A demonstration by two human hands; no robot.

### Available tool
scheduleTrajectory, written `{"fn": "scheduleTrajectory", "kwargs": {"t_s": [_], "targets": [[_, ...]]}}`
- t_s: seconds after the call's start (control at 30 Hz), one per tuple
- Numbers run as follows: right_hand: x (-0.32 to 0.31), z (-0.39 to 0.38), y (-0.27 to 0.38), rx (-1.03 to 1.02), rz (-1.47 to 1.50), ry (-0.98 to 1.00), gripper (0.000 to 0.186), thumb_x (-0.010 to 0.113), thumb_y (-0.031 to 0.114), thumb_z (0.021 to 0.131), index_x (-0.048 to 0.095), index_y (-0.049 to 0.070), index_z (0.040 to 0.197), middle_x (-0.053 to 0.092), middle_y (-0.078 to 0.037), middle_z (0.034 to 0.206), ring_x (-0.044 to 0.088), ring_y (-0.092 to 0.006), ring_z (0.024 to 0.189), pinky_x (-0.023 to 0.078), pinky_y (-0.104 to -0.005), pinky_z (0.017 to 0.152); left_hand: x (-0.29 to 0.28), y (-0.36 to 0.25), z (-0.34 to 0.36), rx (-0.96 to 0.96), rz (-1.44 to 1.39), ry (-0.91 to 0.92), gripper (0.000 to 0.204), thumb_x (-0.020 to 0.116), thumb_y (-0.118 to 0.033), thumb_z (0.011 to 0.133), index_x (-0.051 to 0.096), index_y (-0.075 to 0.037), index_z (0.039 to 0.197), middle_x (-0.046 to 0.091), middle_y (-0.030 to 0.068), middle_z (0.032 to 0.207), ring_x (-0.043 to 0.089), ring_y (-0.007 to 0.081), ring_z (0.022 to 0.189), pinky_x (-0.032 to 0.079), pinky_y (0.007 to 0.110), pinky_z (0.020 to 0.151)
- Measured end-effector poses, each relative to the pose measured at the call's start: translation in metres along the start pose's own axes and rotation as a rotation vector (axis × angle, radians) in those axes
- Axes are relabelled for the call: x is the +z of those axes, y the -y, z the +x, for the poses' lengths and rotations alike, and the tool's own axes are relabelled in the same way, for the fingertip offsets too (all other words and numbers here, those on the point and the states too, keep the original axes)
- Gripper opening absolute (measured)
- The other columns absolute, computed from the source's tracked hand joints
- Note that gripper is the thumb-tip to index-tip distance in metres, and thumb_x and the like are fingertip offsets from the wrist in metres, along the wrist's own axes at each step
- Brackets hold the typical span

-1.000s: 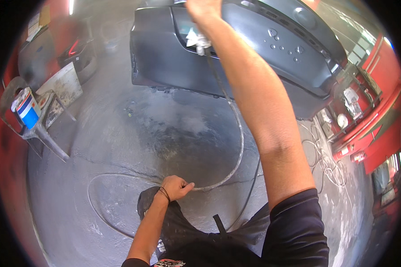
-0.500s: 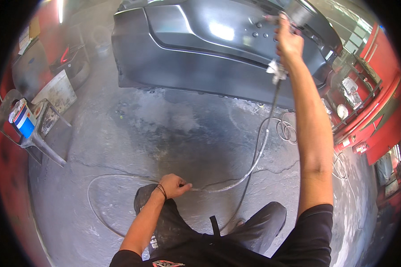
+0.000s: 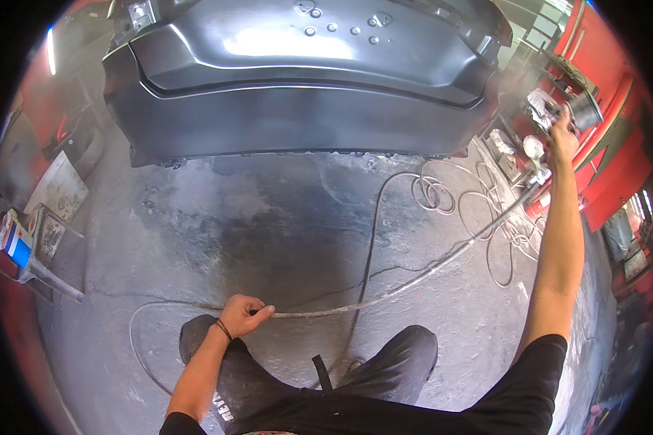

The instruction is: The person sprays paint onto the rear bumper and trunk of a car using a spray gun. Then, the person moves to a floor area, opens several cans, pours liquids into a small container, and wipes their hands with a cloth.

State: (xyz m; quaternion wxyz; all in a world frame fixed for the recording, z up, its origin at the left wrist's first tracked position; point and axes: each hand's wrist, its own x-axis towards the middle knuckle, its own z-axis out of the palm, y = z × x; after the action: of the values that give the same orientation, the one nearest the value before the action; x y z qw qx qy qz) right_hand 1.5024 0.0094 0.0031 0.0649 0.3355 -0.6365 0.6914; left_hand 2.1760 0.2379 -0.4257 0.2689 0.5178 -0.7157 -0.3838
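Observation:
My right hand (image 3: pixel 563 142), at the end of an outstretched arm, is wrapped round a spray gun (image 3: pixel 589 110) with a dark cup. A round pale gauge (image 3: pixel 533 147) hangs below that hand, where the air hose (image 3: pixel 395 292) joins. From there the hose droops across to my left hand (image 3: pixel 242 316), whose fingers are closed on it above my left knee. Beyond both hands stands a large dark grey car body panel (image 3: pixel 297 119), glossy and curved, with several small round holes near its upper middle. The spray gun is to the right of the panel, apart from it.
Loose coils of hose (image 3: pixel 486 217) lie on the grey concrete floor at the right, near a cluttered rack (image 3: pixel 511 156) by the red wall. At the left, a plastic chair (image 3: pixel 51 279) bears a blue-and-white can (image 3: pixel 18 246).
My right hand has swung right with the spray gun, from in front of the panel to beyond its right end. The view has shifted rightward; my left hand still grips the hose.

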Motion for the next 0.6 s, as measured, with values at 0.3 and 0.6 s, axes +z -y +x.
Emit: {"fn": "scheduleTrajectory", "kwargs": {"t_s": [0.3,0.6], "targets": [[-0.047,-0.061,0.009,0.045,-0.004,0.157,0.057,0.071,0.068,0.096,0.064,0.012,0.089,0.048,0.005,0.063,0.039,-0.0062,0.044,0.028,-0.0269,0.039,0.040,-0.007,0.042,0.082,0.116,0.119,0.046,0.073,-0.048,0.096,0.082,-0.003,0.086,0.073,0.0161,0.073,0.070,0.0287,0.064,0.052,0.040,0.061],[0.017,-0.200,0.107,0.024,0.073,0.338,0.055,0.070,0.064,0.099,0.063,0.010,0.093,0.048,0.006,0.064,0.034,-0.0036,0.043,0.024,-0.0244,0.038,0.048,0.048,0.023,0.039,0.223,0.454,0.060,0.061,-0.063,0.098,0.085,-0.008,0.096,0.078,0.0172,0.084,0.075,0.0385,0.085,0.058,0.048,0.079]]}}
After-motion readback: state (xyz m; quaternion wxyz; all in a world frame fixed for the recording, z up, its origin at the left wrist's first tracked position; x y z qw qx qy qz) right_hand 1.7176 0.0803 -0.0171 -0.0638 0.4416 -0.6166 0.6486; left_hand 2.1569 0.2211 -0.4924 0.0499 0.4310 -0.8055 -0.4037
